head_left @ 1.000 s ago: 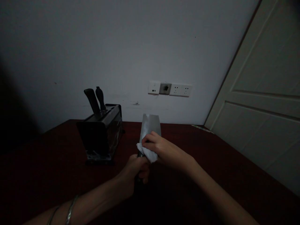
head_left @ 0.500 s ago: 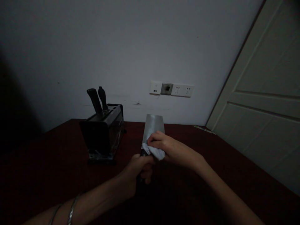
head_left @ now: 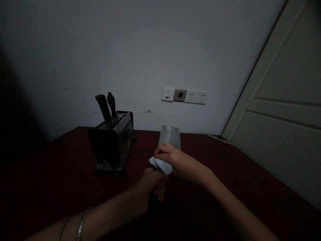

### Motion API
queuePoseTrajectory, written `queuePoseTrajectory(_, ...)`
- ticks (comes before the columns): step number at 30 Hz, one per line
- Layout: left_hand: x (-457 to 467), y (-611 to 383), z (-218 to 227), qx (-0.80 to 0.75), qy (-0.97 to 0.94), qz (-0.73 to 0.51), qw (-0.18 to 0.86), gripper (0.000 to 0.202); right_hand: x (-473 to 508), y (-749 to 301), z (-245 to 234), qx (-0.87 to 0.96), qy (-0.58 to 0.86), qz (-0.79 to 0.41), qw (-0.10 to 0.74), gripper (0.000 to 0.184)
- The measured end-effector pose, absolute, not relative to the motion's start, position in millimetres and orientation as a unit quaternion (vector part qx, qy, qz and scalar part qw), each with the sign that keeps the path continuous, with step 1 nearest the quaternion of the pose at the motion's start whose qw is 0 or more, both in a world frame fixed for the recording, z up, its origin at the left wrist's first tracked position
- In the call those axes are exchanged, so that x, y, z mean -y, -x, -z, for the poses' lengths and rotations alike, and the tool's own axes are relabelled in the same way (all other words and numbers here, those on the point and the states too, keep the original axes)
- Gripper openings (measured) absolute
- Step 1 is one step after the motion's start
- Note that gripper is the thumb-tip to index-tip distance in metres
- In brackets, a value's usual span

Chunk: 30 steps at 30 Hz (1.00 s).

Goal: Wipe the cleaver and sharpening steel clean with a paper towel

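A cleaver [head_left: 170,134] with a broad grey blade points away from me above the table. Its dark handle is in the closed fist of my left hand [head_left: 151,184], mostly covered by the fingers. My right hand [head_left: 173,157] pinches a crumpled white cloth [head_left: 162,165] against the blade near the handle. The cloth and right hand hide the lower part of the blade. On my left wrist are two silver-coloured bangles.
A black knife block [head_left: 110,144] with two dark handles [head_left: 107,107] sticking up stands on the dark red table [head_left: 67,160] at left. Behind is a wall with sockets [head_left: 185,95]. A pale panelled door [head_left: 281,110] rises at right.
The cleaver has swung slightly so its blade tip sits further right and a little lower. My right hand and the cloth have shifted slightly left across the blade. The left hand keeps its grip.
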<state>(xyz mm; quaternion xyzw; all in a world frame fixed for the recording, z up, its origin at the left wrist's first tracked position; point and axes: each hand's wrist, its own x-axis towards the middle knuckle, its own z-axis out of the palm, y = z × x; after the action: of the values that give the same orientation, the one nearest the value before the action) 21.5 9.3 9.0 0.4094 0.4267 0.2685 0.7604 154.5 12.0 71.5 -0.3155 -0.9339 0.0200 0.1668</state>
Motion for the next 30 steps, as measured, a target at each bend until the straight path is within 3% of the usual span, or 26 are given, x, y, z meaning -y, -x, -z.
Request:
queuePoseTrajectory(8,-2.0,-14.9,-20.1,-0.391,-0.419,-0.283,0.769,0.016,-8.6,-169.2,-78.2,0.935,0.325,-0.042,0.136,0.032)
queuePoseTrajectory(17,-2.9,-18.5,-16.6,-0.414,-0.439,-0.292,0.742,0.013,-6.9,-155.5,-77.4,0.936,0.301,-0.012,0.184,0.028)
queuePoseTrajectory(30,0.5,-12.1,-26.4,-0.394,-0.446,-0.293,0.748,0.021,2.9,-164.8,-86.8,0.936,0.326,0.052,0.121,0.033)
